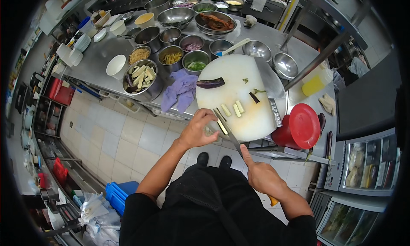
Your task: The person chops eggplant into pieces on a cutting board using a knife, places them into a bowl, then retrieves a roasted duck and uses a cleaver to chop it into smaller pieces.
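My right hand (pixel 263 175) is closed round the yellow handle of a kitchen knife (pixel 235 143), its index finger laid along the spine. At the near left edge of the round white cutting board (pixel 253 118), my left hand (pixel 201 129) holds an eggplant strip (pixel 221 126) between thumb and fingers, the blade alongside it. Several pale eggplant pieces (pixel 237 110) lie beyond the blade. Farther back on the board are a dark eggplant piece (pixel 210 83), a cut stem (pixel 258 91) and a dark peel scrap (pixel 254 97). A wide cleaver (pixel 269 79) rests along the board's right side.
A steel pot of cut eggplant (pixel 141 78) and a purple cloth (pixel 181 90) stand left of the board. Behind are steel bowls, one with reddish-brown food (pixel 215 22). A red container (pixel 301 126), whole eggplants (pixel 329 143) and a metal post (pixel 317 63) are at the right.
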Available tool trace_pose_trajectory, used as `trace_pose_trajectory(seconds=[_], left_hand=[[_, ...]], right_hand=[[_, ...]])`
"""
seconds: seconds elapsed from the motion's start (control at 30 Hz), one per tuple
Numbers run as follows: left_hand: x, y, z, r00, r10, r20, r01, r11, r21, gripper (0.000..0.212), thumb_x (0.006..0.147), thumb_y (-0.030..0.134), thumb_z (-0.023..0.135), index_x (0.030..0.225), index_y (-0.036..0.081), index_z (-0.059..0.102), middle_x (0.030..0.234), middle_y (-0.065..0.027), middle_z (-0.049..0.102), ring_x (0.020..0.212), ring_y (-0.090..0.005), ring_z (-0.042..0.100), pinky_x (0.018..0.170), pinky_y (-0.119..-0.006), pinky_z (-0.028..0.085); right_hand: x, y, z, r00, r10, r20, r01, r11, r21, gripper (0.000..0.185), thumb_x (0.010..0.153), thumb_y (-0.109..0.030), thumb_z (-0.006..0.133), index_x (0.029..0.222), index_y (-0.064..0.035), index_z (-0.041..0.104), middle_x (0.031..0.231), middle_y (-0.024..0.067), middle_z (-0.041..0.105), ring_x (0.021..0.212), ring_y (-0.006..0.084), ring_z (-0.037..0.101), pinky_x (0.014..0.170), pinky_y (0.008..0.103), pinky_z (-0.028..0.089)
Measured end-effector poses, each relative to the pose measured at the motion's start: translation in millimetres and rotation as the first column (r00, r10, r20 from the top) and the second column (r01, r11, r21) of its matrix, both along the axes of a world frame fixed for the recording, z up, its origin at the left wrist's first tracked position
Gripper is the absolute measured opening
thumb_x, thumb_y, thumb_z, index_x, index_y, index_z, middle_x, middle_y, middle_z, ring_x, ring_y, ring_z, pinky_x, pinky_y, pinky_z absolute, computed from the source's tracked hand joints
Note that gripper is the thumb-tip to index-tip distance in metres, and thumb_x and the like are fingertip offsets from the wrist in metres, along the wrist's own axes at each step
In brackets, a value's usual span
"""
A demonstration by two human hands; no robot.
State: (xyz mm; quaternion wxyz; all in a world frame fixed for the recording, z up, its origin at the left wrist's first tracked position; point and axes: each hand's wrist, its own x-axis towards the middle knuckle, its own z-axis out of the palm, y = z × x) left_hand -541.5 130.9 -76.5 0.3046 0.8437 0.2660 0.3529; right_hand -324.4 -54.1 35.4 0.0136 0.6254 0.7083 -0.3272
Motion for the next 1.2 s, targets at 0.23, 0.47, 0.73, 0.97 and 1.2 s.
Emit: trace_pose_trajectory(seconds=[0.23,0.47,0.73,0.97,1.2], left_hand=[[10.7,-7.2,0.3,0.999,-0.038,0.022,0.039,0.999,-0.026,0.039,0.069,0.014,0.085,0.102,0.001,0.068,0.107,-0.0145,0.056,0.1,-0.0312,0.058,0.088,-0.039,0.05],[11.0,-7.5,-3.0,1.0,-0.01,-0.024,0.01,1.0,0.016,0.038,0.071,0.01,0.084,0.104,0.001,0.068,0.113,-0.0145,0.054,0.102,-0.0289,0.059,0.089,-0.036,0.051],[14.9,12.5,31.0,1.0,0.024,-0.01,-0.021,0.982,0.189,0.042,0.082,0.021,0.076,0.119,0.005,0.067,0.127,-0.0163,0.058,0.123,-0.0357,0.052,0.104,-0.045,0.042],[34.3,23.5,52.5,0.965,-0.183,-0.187,0.213,0.965,0.153,0.028,0.093,0.03,0.065,0.105,0.006,0.074,0.112,-0.0098,0.067,0.112,-0.0272,0.059,0.1,-0.041,0.038],[55.5,29.0,50.0,0.891,-0.32,-0.322,0.349,0.937,0.033,0.031,0.097,0.032,0.062,0.1,0.004,0.076,0.108,-0.0099,0.069,0.106,-0.0282,0.061,0.099,-0.041,0.039]], right_hand=[[-7.7,2.2,-8.7,1.0,0.016,0.002,-0.016,0.998,0.066,0.085,0.083,0.0,0.055,0.157,0.0081,0.016,0.067,0.0281,0.064,0.061,0.0446,0.065,0.062,0.0534,0.054],[2.8,20.5,-19.4,0.995,-0.065,-0.08,0.068,0.997,0.04,0.082,0.087,-0.003,0.053,0.16,0.0007,0.017,0.072,0.0285,0.065,0.065,0.0473,0.064,0.069,0.0549,0.052],[22.3,-5.2,-15.9,0.956,-0.206,-0.207,0.246,0.951,0.186,0.063,0.099,-0.014,0.055,0.158,-0.02,0.035,0.079,0.03,0.057,0.07,0.0455,0.06,0.072,0.0519,0.05],[19.5,-19.7,-21.0,0.964,-0.244,-0.107,0.264,0.93,0.255,0.062,0.095,-0.013,0.062,0.154,-0.0225,0.044,0.085,0.0287,0.052,0.069,0.0439,0.059,0.068,0.0491,0.053],[14.3,-23.4,-21.7,0.962,-0.24,-0.134,0.267,0.929,0.256,0.056,0.096,-0.013,0.061,0.151,-0.0221,0.049,0.086,0.0305,0.053,0.071,0.0457,0.06,0.068,0.0505,0.054]])
